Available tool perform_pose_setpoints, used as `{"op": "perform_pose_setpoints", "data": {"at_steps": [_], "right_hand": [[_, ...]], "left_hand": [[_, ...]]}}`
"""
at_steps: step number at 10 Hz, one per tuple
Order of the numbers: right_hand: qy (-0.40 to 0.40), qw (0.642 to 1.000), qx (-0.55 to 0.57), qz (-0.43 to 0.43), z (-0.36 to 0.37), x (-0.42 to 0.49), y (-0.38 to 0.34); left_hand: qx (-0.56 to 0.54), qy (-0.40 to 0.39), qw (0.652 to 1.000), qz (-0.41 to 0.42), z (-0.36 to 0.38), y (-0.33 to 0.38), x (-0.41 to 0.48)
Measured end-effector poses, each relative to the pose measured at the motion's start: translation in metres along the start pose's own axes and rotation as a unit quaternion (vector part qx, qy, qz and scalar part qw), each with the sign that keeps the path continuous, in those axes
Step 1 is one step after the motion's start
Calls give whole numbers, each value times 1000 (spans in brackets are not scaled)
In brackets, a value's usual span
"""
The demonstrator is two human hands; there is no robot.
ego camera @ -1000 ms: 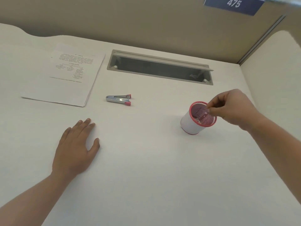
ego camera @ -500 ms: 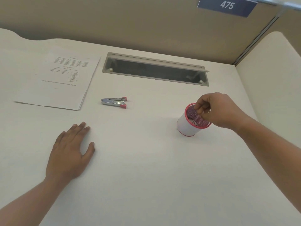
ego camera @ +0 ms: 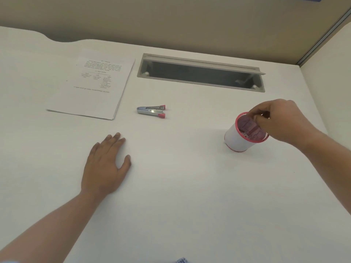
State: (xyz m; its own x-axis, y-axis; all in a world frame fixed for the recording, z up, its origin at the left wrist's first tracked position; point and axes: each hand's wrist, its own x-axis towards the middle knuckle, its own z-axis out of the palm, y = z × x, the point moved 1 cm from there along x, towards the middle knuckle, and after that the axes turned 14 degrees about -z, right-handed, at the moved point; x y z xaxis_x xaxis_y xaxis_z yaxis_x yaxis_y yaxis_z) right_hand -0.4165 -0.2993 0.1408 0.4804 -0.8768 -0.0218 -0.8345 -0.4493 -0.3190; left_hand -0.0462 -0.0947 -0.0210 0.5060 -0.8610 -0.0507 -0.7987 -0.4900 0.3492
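A white cup (ego camera: 235,137) with a pink rim and pink mesh inside stands on the right of the white desk (ego camera: 190,186). My right hand (ego camera: 281,120) hovers over its mouth with curled fingertips dipping just inside the far rim; whether they pinch anything is hidden. My left hand (ego camera: 106,166) lies flat on the desk, palm down with the fingers straight, well left of the cup. A small silver stapler (ego camera: 151,111) with pink ends lies between the two hands, farther back.
A thin stack of printed paper (ego camera: 91,86) lies at the back left. A grey recessed cable slot (ego camera: 199,73) runs along the back of the desk. A partition wall (ego camera: 326,73) borders the right side.
My right hand has gone from the cup's right rim to over its mouth, fingertips now inside. My left hand stays flat on the desk. The view has shifted slightly.
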Motion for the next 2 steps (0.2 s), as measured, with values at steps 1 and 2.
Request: {"op": "perform_pose_setpoints", "data": {"at_steps": [1, 2], "right_hand": [[43, 999, 8, -3, 2, -1, -4], [120, 991, 52, 1, 6, -4, -10]], "left_hand": [[-7, 5, 1000, 2, -1, 0, -1], [-13, 11, 1000, 3, 1, -1, 0]]}}
